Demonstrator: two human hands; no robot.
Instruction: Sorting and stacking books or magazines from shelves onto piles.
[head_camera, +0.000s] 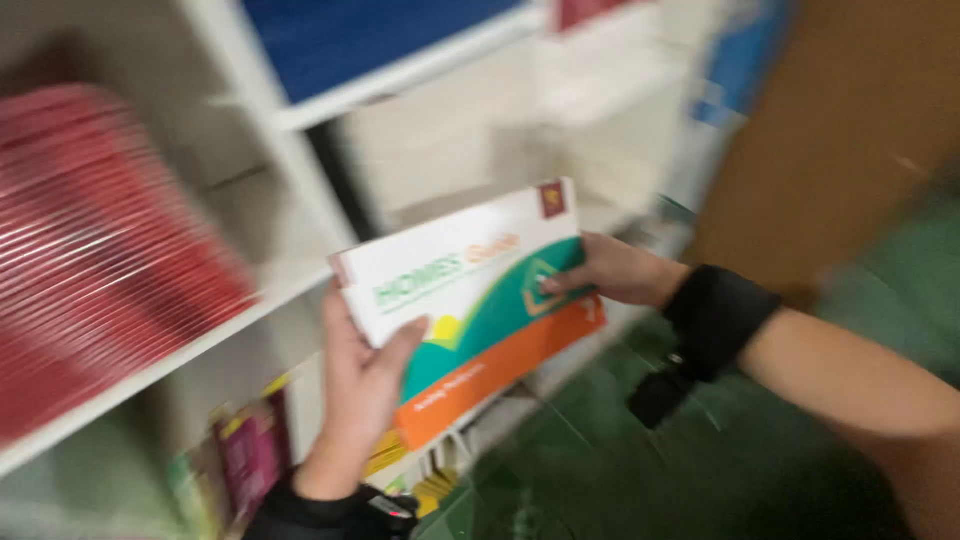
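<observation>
Head view, blurred: left hand (358, 385) and right hand (615, 270) clamp opposite edges of a white-green-orange book (470, 300); best kept level before the white shelf (290, 150) behind.

So it's a thin softcover book (470, 300) held up in front of the white shelves, tilted so the right end sits higher. The cover is white across the top, with a teal swoosh in the middle, an orange band along the bottom and a small dark red square in the upper right corner. It's closed, cover facing up, a bit blurry.
</observation>
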